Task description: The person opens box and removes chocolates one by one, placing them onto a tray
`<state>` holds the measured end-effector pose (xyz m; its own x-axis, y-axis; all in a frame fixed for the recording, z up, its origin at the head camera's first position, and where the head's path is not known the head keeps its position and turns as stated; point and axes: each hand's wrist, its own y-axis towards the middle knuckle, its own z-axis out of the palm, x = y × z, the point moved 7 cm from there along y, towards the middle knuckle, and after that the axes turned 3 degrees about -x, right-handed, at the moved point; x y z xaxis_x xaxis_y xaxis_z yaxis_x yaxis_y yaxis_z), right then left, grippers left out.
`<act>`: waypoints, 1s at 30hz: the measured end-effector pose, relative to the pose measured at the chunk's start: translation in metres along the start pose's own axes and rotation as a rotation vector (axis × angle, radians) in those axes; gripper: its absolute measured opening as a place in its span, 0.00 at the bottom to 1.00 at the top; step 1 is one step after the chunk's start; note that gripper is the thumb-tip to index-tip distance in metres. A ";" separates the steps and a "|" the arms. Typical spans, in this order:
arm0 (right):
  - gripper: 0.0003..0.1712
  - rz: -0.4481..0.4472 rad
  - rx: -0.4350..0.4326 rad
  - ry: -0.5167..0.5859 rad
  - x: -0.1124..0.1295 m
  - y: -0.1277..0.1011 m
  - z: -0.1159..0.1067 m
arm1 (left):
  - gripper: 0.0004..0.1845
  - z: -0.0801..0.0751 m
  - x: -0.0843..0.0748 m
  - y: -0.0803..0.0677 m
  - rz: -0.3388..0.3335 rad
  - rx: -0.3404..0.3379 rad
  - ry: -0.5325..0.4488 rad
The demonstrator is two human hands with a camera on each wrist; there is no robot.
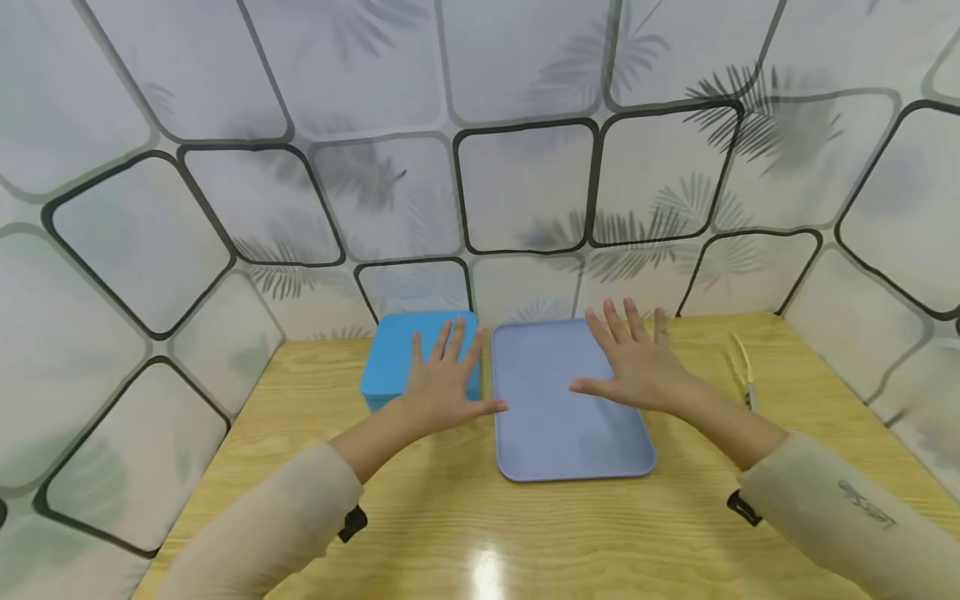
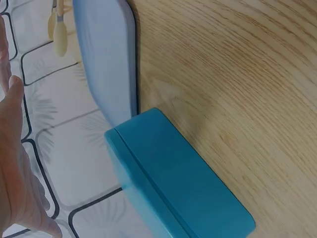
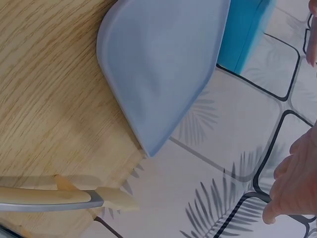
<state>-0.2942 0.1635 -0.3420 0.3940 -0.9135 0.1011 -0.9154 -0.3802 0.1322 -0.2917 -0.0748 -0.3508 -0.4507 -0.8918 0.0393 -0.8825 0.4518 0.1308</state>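
Observation:
My left hand (image 1: pixel 442 387) is held up with its fingers spread, in front of a blue lidded box (image 1: pixel 390 354) in the head view. It holds nothing. My right hand (image 1: pixel 637 367) is likewise raised with spread fingers, overlapping the right side of a pale blue-lilac tray (image 1: pixel 566 442); it too holds nothing. Both wrist views show the hands apart from the box (image 2: pixel 173 168) and the tray (image 3: pixel 158 64). Right of the tray lie tongs (image 1: pixel 751 395) with metal arms and cream tips, seen closer in the right wrist view.
Everything stands on a light wood-grain table (image 1: pixel 450 517). A padded-looking wall (image 1: pixel 525 192) with dark outlined shapes and leaf prints closes off the back and both sides. The box and tray stand side by side near the back edge.

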 end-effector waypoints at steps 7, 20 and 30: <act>0.62 -0.010 -0.005 -0.002 0.007 0.007 0.001 | 0.57 0.002 0.016 -0.003 -0.028 -0.007 -0.041; 0.61 -0.007 0.019 0.036 0.020 0.025 0.009 | 0.57 -0.002 0.039 -0.012 -0.045 -0.084 -0.040; 0.62 -0.005 0.001 0.038 0.033 0.045 0.010 | 0.57 0.003 0.070 -0.017 -0.090 -0.088 -0.040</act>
<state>-0.3232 0.1143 -0.3424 0.4014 -0.9055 0.1379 -0.9135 -0.3849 0.1315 -0.3088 -0.1449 -0.3530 -0.3769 -0.9261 -0.0154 -0.9052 0.3648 0.2181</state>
